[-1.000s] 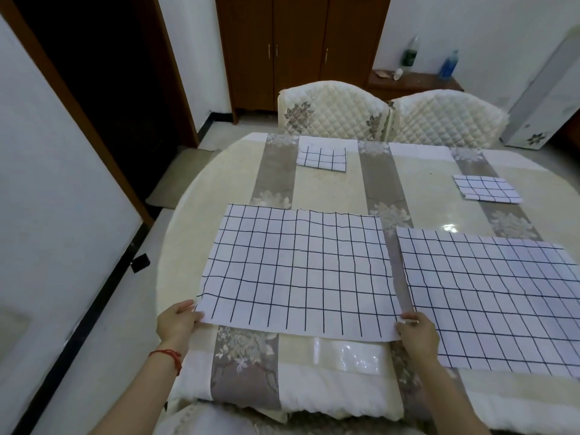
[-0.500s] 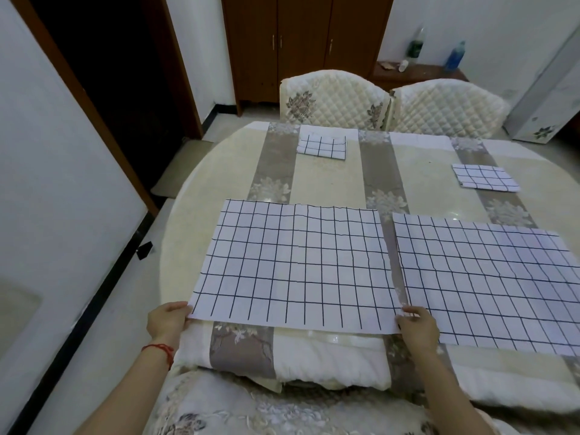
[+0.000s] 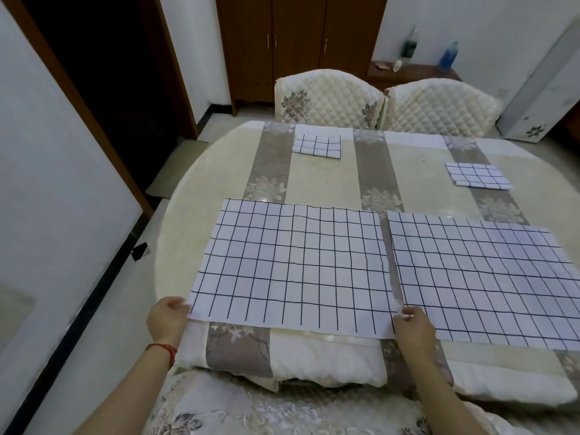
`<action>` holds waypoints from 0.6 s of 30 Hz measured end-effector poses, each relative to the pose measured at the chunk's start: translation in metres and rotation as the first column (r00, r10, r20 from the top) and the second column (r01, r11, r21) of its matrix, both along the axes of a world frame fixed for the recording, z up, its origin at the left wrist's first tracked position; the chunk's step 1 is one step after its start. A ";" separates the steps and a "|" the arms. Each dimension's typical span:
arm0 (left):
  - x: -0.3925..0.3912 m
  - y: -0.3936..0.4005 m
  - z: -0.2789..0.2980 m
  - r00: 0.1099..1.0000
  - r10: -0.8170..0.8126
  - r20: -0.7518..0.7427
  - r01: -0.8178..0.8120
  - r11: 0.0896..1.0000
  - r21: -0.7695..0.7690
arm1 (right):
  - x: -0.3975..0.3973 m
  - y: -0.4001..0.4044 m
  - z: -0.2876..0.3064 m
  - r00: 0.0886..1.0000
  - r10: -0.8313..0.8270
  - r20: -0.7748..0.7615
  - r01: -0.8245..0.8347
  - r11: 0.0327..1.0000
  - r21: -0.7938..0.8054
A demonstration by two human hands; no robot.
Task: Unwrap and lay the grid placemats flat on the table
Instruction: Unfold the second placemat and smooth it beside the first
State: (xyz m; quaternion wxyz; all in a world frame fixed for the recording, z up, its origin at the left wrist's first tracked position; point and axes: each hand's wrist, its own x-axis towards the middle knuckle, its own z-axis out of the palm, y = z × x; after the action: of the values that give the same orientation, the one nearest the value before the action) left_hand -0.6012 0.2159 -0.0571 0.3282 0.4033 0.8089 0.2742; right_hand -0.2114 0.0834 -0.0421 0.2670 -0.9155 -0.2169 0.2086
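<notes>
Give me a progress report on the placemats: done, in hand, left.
Done: the right mat lies unfolded and flat on the table. In hand: the left mat is spread out, with the left hand and right hand pinching its near corners. Left: two folded mats, the far one and the right one, not yet opened.

No readable text, label, brand, number or sign anywhere. Only plain black grid lines on the unfolded placemat (image 3: pixel 292 268) and its neighbours. Labels on the two bottles (image 3: pixel 411 47) on the far sideboard too small and blurred to make out (mere colour patches at best).
</notes>
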 end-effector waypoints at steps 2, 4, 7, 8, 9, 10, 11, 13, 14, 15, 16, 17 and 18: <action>0.011 0.000 0.004 0.965 -0.098 -0.244 0.110 0.993 0.037 | -0.004 0.007 0.004 0.989 0.025 0.143 -0.022 1.000 -0.017; 0.034 0.005 0.009 0.900 -0.214 -0.380 0.275 0.954 0.115 | -0.015 0.026 0.011 0.972 0.078 0.223 -0.089 0.995 0.043; 0.085 0.022 0.011 0.765 -0.450 -0.461 0.567 0.810 0.152 | -0.041 0.066 0.013 0.895 0.302 0.329 -0.352 0.930 0.104; 0.104 0.029 0.009 0.712 -0.516 -0.477 0.642 0.754 0.143 | -0.050 0.078 0.010 0.857 0.383 0.345 -0.437 0.895 0.093; 0.122 0.035 0.008 0.659 -0.571 -0.490 0.703 0.700 0.129 | -0.059 0.090 0.006 0.823 0.451 0.345 -0.502 0.862 0.071; 0.139 0.041 0.007 0.612 -0.615 -0.497 0.752 0.647 0.125 | -0.067 0.100 0.002 0.786 0.510 0.349 -0.558 0.829 0.044; 0.155 0.047 0.004 0.568 -0.650 -0.505 0.792 0.598 0.122 | -0.072 0.110 -0.004 0.744 0.570 0.349 -0.610 0.793 0.004; 0.179 0.059 -0.006 0.447 -0.726 -0.523 0.859 0.511 0.026 | -0.078 0.126 -0.016 0.674 0.663 0.324 -0.679 0.730 -0.079; 0.187 0.064 -0.015 0.382 -0.755 -0.533 0.874 0.482 -0.055 | -0.079 0.132 -0.024 0.646 0.694 0.317 -0.698 0.706 -0.122; 0.192 0.068 -0.024 0.336 -0.766 -0.548 0.880 0.463 -0.108 | -0.078 0.137 -0.032 0.625 0.722 0.297 -0.713 0.683 -0.159; 0.194 0.070 -0.032 0.302 -0.772 -0.559 0.884 0.446 -0.139 | -0.078 0.141 -0.039 0.619 0.732 0.286 -0.713 0.676 -0.186; 0.195 0.070 -0.038 0.281 -0.777 -0.564 0.881 0.442 -0.170 | -0.077 0.143 -0.047 0.607 0.742 0.283 -0.715 0.666 -0.211; 0.195 0.069 -0.045 0.262 -0.785 -0.562 0.878 0.435 -0.199 | -0.076 0.142 -0.054 0.592 0.751 0.291 -0.717 0.656 -0.234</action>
State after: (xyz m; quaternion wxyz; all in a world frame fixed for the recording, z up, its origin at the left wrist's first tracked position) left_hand -0.4058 0.2848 -0.1023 0.1266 0.8529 0.5063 -0.0167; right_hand -0.2872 0.2258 -0.0957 0.0698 -0.7772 -0.6102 0.1369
